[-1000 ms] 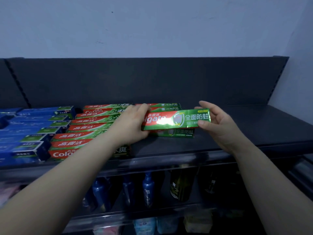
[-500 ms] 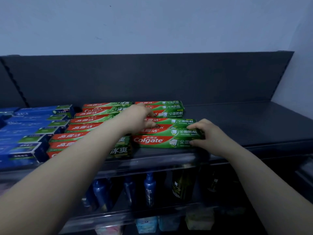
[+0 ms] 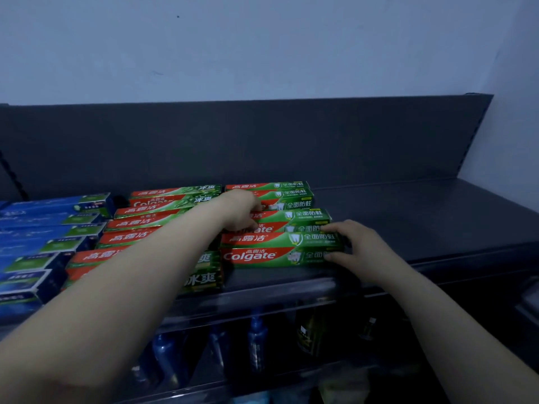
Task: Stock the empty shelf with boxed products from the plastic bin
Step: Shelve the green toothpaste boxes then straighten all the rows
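A green-and-red Colgate toothpaste box [image 3: 262, 249] lies at the front of the dark shelf [image 3: 408, 220], in a column of like boxes [image 3: 280, 196] running to the back. My right hand [image 3: 354, 247] grips the front box's right end, fingers over the top and thumb on the front face. My left hand [image 3: 240, 211] reaches over the neighbouring column, with bent fingers curled over the left end of the box just behind the front one [image 3: 294, 218]. The plastic bin is out of view.
To the left lie a column of red-green Colgate boxes [image 3: 140, 225] and stacks of blue boxes [image 3: 43, 231]. The shelf's right half is bare. A clear rail [image 3: 262, 293] edges the front. Bottles [image 3: 256, 345] stand on the lower shelf.
A second ago both hands held the green box in the air. It came down at the front of the column; my left hand shifted to the box behind, and my right hand stays on its right end.
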